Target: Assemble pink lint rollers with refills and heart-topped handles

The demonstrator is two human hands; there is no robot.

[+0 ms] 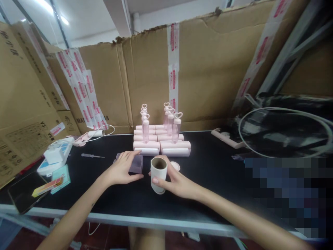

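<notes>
Taped cardboard (223, 69) stands behind the black desk (213, 166); a ceiling light (47, 6) glows upper left; the floor (111, 236) is reddish.

On the black tabletop (213, 170): translucent purple box (136, 164), pink rounded cases (147, 144) toward back edge, dark rectangular phone (22, 195) near front left corner.

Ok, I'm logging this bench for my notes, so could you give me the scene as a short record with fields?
Right hand: gripping a white cup, open end up
Left hand: fingers spread at a translucent box; contact unclear
Beside right hand: pale pink disc on the black tabletop
Ahead: pink cases in two columns, with heart-topped tubes upright among them
Far left: yellow-orange packet, teal packet
Back: taped cardboard
</notes>
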